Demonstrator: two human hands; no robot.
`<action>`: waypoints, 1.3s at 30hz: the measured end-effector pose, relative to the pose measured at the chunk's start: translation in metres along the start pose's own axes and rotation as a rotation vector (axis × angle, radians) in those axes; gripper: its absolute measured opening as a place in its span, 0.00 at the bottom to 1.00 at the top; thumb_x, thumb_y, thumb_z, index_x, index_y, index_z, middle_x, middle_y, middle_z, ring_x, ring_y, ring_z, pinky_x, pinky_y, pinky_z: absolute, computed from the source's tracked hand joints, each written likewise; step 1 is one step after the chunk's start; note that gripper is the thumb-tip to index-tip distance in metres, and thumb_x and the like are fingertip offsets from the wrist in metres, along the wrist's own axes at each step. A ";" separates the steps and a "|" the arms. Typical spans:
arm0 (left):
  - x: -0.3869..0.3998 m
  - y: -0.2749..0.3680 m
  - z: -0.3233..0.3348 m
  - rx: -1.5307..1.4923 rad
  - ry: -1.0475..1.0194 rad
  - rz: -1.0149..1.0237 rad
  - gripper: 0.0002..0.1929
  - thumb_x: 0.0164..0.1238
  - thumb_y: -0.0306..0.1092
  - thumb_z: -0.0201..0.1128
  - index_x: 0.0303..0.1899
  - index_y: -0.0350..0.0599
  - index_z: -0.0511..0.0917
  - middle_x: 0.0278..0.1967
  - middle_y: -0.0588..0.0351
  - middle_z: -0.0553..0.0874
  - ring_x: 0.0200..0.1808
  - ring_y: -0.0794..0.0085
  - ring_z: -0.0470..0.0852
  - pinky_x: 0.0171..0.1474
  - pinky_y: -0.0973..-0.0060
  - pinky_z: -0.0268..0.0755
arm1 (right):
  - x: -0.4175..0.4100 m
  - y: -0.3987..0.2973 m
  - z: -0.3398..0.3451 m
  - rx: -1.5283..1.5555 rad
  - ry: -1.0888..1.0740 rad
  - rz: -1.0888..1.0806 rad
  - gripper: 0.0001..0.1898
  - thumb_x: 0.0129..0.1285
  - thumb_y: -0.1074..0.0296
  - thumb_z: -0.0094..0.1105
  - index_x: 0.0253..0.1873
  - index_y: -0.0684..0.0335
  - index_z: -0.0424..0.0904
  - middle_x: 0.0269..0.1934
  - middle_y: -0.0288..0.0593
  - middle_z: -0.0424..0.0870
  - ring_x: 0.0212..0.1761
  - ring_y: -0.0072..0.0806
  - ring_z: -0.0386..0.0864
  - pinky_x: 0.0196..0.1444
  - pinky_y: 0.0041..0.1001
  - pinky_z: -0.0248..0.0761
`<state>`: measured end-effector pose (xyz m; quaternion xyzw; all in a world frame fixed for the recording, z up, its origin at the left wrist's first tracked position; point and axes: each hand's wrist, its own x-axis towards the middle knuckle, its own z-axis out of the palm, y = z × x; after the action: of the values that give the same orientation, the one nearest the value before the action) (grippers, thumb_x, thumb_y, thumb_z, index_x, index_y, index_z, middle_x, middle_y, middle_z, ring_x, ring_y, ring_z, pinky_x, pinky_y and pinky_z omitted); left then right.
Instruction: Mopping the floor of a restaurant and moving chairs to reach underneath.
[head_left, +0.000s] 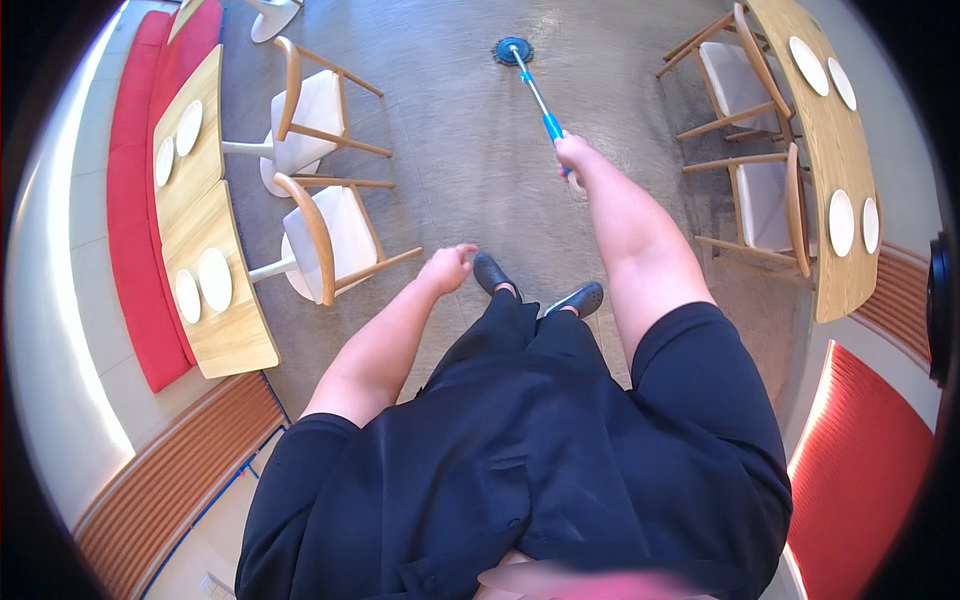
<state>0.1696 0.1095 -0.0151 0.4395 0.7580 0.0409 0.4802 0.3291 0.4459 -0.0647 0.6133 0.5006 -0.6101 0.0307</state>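
My right hand (574, 152) is closed around the blue grip of a long-handled floor mop (534, 90), well out in front of my body. The mop's round, dark blue head (513, 51) rests on the grey floor at the top middle of the view. My left hand (448, 268) hangs before me at the left, fingers partly curled and apart from the mop, with nothing seen in it. Below it in the picture are my feet in dark clogs (491, 272), turned outward on the floor.
At the left, wooden tables (210, 217) with white plates stand between a red bench (131, 225) and wooden chairs (324, 247) with pale seats. On the right, chairs (765, 206) face another wooden table (832, 150) bearing plates. A red ribbed panel (862, 465) is at the lower right.
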 end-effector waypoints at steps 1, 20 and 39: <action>-0.001 -0.003 -0.010 0.000 0.009 -0.022 0.21 0.70 0.33 0.60 0.63 0.49 0.82 0.51 0.42 0.89 0.54 0.48 0.87 0.61 0.56 0.78 | -0.012 0.015 0.006 -0.082 0.024 -0.082 0.19 0.82 0.53 0.43 0.69 0.49 0.73 0.29 0.43 0.76 0.20 0.33 0.75 0.21 0.41 0.72; -0.054 -0.172 -0.125 0.205 1.255 -0.342 0.37 0.64 0.28 0.62 0.77 0.54 0.62 0.65 0.46 0.78 0.67 0.46 0.76 0.67 0.51 0.70 | -0.406 0.352 -0.037 -0.435 -0.108 0.230 0.27 0.84 0.56 0.42 0.83 0.43 0.57 0.67 0.60 0.79 0.71 0.43 0.77 0.70 0.37 0.69; -0.056 -0.199 -0.128 -0.105 0.895 -0.439 0.35 0.69 0.43 0.64 0.75 0.52 0.61 0.46 0.36 0.89 0.46 0.39 0.88 0.52 0.46 0.79 | -0.148 0.191 0.058 -0.507 0.030 -0.139 0.28 0.82 0.51 0.43 0.83 0.35 0.57 0.62 0.62 0.82 0.62 0.48 0.83 0.65 0.42 0.74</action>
<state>-0.0446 -0.0051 -0.0036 0.1841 0.9612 0.1615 0.1266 0.4479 0.2278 -0.0733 0.5592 0.6789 -0.4564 0.1340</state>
